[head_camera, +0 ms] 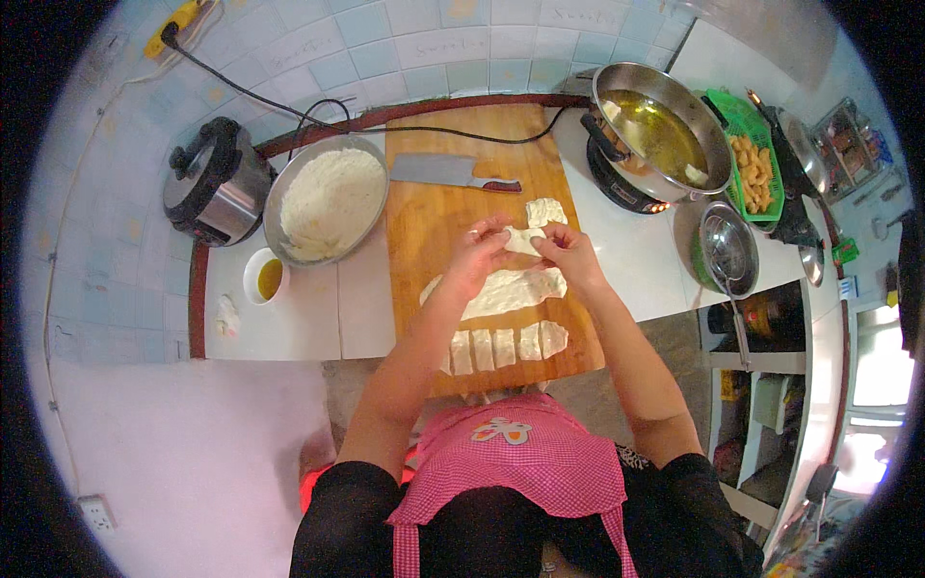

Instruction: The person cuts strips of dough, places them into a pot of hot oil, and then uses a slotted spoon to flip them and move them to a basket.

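Observation:
My left hand (478, 256) and my right hand (571, 254) hold a small piece of dough (524, 240) between them by its ends, above a wooden cutting board (426, 209). Just behind it another dough piece (545, 212) lies on the board. Under my wrists rests a long flat strip of dough (506, 292). Nearer to me is a row of several cut dough pieces (504, 348), partly hidden by my left forearm. A cleaver (437, 170) lies at the back of the board, its handle to the right.
Left stand a metal bowl of flour (329, 202), a small bowl of yellow oil (269, 280) and an electric pressure cooker (217, 184). Right, a pan of oil (654, 137) with dough pieces sits on an electric cooktop (625, 188), beside a green basket (773, 155) of fried dough and a strainer (728, 242). A black cord (462, 131) crosses behind.

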The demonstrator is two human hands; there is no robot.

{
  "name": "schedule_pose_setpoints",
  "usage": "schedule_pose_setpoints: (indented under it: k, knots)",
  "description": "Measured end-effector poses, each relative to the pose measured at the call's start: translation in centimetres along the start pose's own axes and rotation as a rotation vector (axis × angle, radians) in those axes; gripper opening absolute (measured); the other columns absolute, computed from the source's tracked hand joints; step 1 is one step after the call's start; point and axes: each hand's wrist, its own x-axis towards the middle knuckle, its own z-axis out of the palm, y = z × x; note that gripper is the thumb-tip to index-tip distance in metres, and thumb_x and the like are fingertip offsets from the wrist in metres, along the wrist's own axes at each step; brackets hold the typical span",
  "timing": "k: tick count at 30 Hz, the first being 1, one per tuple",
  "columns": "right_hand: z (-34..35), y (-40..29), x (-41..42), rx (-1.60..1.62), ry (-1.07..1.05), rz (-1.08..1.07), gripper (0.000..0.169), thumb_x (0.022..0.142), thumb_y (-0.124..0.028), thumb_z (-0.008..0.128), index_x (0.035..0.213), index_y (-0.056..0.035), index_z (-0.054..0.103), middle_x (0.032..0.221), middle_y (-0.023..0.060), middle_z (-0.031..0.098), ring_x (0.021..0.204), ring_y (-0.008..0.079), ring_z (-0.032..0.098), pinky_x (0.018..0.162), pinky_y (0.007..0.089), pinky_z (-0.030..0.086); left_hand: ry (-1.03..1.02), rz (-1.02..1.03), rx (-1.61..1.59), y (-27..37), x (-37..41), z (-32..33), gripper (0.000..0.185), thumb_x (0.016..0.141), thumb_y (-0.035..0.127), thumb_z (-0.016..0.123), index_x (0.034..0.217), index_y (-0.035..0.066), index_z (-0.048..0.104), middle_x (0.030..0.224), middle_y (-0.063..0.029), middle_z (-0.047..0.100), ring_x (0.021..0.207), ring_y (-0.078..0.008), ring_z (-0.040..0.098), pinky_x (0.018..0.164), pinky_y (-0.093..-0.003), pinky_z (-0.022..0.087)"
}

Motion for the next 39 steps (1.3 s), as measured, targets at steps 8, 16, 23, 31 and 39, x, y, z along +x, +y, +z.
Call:
schedule_pose_setpoints:
  k: [8,16,23,31,39]
  knots:
    - [-4.5,-8.4,-2.1,-0.797,0.042,-0.299,0.014,0.078,-0.009,0.063,0.088,0.0007,0.064,0.07,0.0129,0.063,0.056,0.0184,0.06,0.054,0.0313,0.048,-0.014,0.006,-0.217,-5.0,1.2,0.4,0.026,0.082,0.003,0.061,0.107,0.005,0.057,0.101,-0.0069,0.058,0.091,-0.0183,0.057,0.08,-0.0315,0.052]
    - [-7.0,-14.3,-3.9,-0.996,0.017,-0.298,0.017,0.081,-0.015,0.059,0.091,-0.0026,0.066,0.071,0.0138,0.064,0.055,0.0216,0.061,0.056,0.0343,0.048,-0.114,-0.022,-0.486,-5.2,2.7,5.6,0.028,0.082,0.003,0.06,0.109,0.005,0.055,0.103,-0.0099,0.058,0.095,-0.0226,0.057,0.086,-0.0395,0.049]
    - [-9.7,-13.3,-3.7,-0.99,-0.129,-0.415,0.017,0.08,-0.017,0.059,0.089,-0.0033,0.065,0.072,0.0151,0.063,0.061,0.0239,0.063,0.058,0.0358,0.048,-0.202,0.02,-0.342,-6.0,2.5,11.0,0.026,0.079,0.004,0.062,0.103,0.008,0.054,0.103,-0.0063,0.056,0.097,-0.0222,0.056,0.09,-0.0415,0.046]
    - [-13.2,-15.9,-4.0,-0.707,-0.099,-0.181,0.013,0.084,-0.01,0.059,0.091,0.0001,0.064,0.07,0.008,0.062,0.058,0.0118,0.058,0.055,0.0269,0.048,-0.201,0.008,-0.426,-9.6,4.1,9.8,0.029,0.081,0.002,0.058,0.108,0.006,0.052,0.097,-0.0058,0.054,0.094,-0.0199,0.056,0.086,-0.035,0.047]
    - [-19.7,-21.8,-1.2,-0.782,0.115,-0.385,0.018,0.083,-0.012,0.06,0.095,-0.0001,0.064,0.076,0.0104,0.064,0.063,0.0143,0.06,0.059,0.0277,0.048,-0.23,0.063,-0.277,-6.2,6.2,11.9,0.038,0.084,0.009,0.06,0.121,0.006,0.049,0.108,-0.0097,0.057,0.095,-0.0209,0.059,0.086,-0.0348,0.049]
